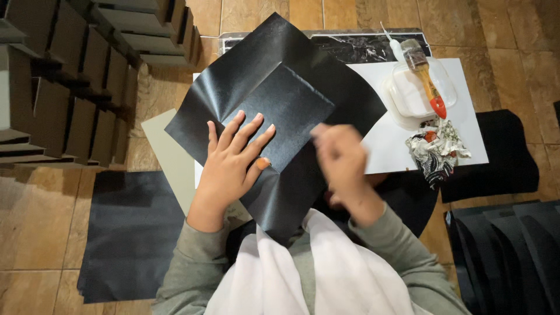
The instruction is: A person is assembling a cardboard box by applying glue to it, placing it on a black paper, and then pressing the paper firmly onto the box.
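A large sheet of paper [274,116] lies in the middle, over a flat board [402,143] that reaches out to its right. The left hand [230,163] rests flat on the sheet's near left part; the right hand [341,160] is over its right edge (blurred). On the far right of the board stands a tub [417,93] with a brush [426,79] lying across it, and a crumpled rag [437,146] lies just near of the tub. Stacked boxes [70,76] fill the far left. More sheets lie on the floor at near left [131,233] and in a pile at near right [513,251].
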